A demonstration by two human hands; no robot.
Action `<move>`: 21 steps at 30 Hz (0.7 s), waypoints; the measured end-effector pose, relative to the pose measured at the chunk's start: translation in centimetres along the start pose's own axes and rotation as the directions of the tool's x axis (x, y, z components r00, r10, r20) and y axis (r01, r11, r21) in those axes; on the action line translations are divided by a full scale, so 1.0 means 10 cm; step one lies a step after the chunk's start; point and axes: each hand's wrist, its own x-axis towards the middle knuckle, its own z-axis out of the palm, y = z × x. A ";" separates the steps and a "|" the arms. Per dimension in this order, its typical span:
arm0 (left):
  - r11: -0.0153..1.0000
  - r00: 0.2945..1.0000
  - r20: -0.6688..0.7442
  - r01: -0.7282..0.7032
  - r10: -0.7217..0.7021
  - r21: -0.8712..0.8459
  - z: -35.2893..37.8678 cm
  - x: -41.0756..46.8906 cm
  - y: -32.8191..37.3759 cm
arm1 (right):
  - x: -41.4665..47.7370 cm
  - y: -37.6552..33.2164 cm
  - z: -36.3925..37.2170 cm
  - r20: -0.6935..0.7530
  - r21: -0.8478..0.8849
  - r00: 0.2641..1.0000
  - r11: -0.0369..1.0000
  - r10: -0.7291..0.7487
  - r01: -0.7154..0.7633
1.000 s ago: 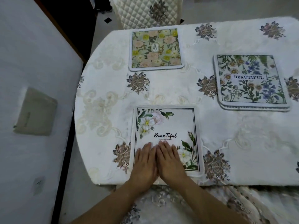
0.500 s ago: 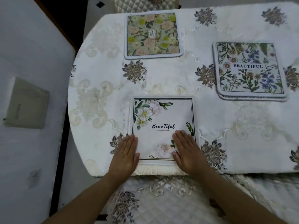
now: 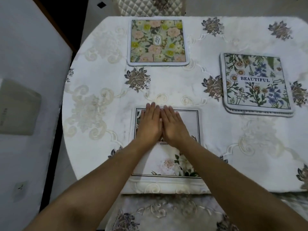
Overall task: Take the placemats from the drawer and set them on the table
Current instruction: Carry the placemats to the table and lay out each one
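A white placemat with pale flowers (image 3: 168,164) lies at the near edge of the table (image 3: 100,80). My left hand (image 3: 149,125) and my right hand (image 3: 174,126) press flat on its far half, side by side, fingers straight and reaching its far edge. A green and pink floral placemat (image 3: 157,41) lies at the far side of the table. To the right, a placemat printed BEAUTIFUL (image 3: 255,82) lies on top of another placemat whose rim shows beneath it. The drawer is not in view.
An embroidered white tablecloth covers the table and hangs over its near edge. A quilted chair back (image 3: 148,5) stands behind the far edge. A white wall with a beige switch plate (image 3: 18,109) stands to the left, close to the table's rounded end.
My hands were at the near corners of the white placemat, apart; they have slid forward and together to its far half. The view has moved closer over the table.
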 end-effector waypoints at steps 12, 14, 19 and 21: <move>0.975 0.994 0.061 -0.103 0.093 0.195 0.03 0.27 -0.58 | 0.03 0.68 -0.12 -0.048 -0.102 0.993 0.988 0.109 -0.113; 0.980 0.997 0.045 -0.077 0.070 0.185 0.00 0.19 -0.70 | -0.12 0.87 -0.15 -0.052 -0.101 0.986 0.981 0.159 -0.164; 0.987 0.999 0.037 0.003 -0.009 0.160 -0.04 -0.11 -0.82 | -0.35 0.89 -0.08 -0.085 -0.029 0.964 0.967 0.252 -0.255; 0.988 0.999 0.036 0.030 -0.035 0.150 0.00 -0.35 -0.77 | -0.56 0.80 0.01 -0.081 -0.010 0.956 0.959 0.281 -0.283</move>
